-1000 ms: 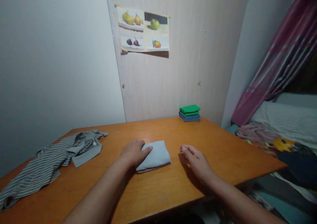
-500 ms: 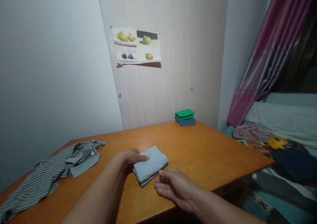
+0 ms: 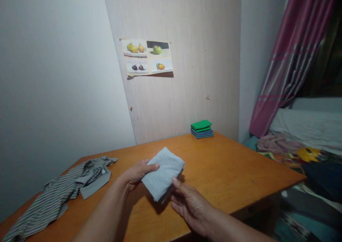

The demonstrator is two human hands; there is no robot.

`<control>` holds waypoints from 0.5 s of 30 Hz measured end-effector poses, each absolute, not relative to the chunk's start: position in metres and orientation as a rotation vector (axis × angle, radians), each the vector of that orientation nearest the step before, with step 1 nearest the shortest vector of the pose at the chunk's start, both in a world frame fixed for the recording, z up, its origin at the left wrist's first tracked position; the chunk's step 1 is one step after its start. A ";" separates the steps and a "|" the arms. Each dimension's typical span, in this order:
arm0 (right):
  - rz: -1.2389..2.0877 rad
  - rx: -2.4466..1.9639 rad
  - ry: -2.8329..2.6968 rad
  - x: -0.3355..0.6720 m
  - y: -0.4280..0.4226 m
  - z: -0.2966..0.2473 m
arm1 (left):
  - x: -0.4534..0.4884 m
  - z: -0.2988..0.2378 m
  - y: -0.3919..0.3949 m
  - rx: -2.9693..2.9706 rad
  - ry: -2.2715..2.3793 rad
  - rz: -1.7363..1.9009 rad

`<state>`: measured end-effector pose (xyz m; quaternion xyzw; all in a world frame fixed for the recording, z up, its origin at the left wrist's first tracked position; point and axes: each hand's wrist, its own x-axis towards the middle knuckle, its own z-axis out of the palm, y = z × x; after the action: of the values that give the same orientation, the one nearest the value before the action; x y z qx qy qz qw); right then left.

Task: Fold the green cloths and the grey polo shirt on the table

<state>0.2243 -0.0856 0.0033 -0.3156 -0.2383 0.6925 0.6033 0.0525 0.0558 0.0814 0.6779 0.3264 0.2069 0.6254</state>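
Note:
A folded light grey cloth (image 3: 164, 172) is held up just above the wooden table (image 3: 227, 170), casting a shadow beneath it. My left hand (image 3: 140, 172) grips its left side, thumb on top and fingers underneath. At the lower right edge, my right hand (image 3: 188, 202) pinches the cloth between thumb and fingers; its fingertips are partly hidden under the fold. Whether the cloth is a garment I cannot tell.
A striped collared shirt (image 3: 61, 192) lies spread at the table's left. Folded green cloth (image 3: 201, 125) sits on folded blue cloth (image 3: 202, 134) at the far edge. Beyond the right edge are heaped fabrics (image 3: 283, 144) and a purple curtain (image 3: 283, 63).
The grey cloth has risen off the table in my left hand and tilted. My right hand, earlier beside it with fingers apart from it, now grips its lower right edge.

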 end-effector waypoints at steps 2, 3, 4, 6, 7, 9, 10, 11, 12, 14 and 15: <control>1.647 -0.613 -0.553 0.225 -0.081 0.006 | 0.054 0.082 0.055 1.502 0.720 0.489; 1.653 -0.590 -0.554 0.225 -0.078 0.007 | 0.056 0.081 0.055 1.496 0.726 0.490; 1.647 -0.595 -0.565 0.226 -0.075 0.008 | 0.058 0.079 0.056 1.502 0.744 0.497; 1.599 -0.671 -0.606 0.227 -0.069 0.008 | 0.064 0.073 0.057 1.532 0.800 0.528; 1.565 -0.728 -0.624 0.229 -0.066 0.007 | 0.067 0.070 0.058 1.549 0.831 0.550; 1.520 -0.825 -0.637 0.231 -0.059 0.004 | 0.074 0.063 0.060 1.574 0.885 0.594; 1.508 -0.856 -0.641 0.233 -0.056 0.003 | 0.077 0.060 0.062 1.581 0.908 0.614; 1.497 -0.876 -0.651 0.235 -0.053 0.002 | 0.081 0.057 0.064 1.586 0.929 0.632; 1.483 -0.890 -0.668 0.237 -0.051 0.002 | 0.086 0.055 0.066 1.589 0.951 0.648; 1.441 -0.912 -0.703 0.242 -0.046 0.005 | 0.095 0.053 0.070 1.590 0.964 0.651; 1.414 -0.923 -0.718 0.246 -0.044 0.007 | 0.101 0.052 0.072 1.584 0.947 0.641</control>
<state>0.2458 -0.0439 0.0072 -0.3992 -0.3106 0.6119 0.6080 0.1005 0.0724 0.0520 0.6719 0.4016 0.2720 0.5597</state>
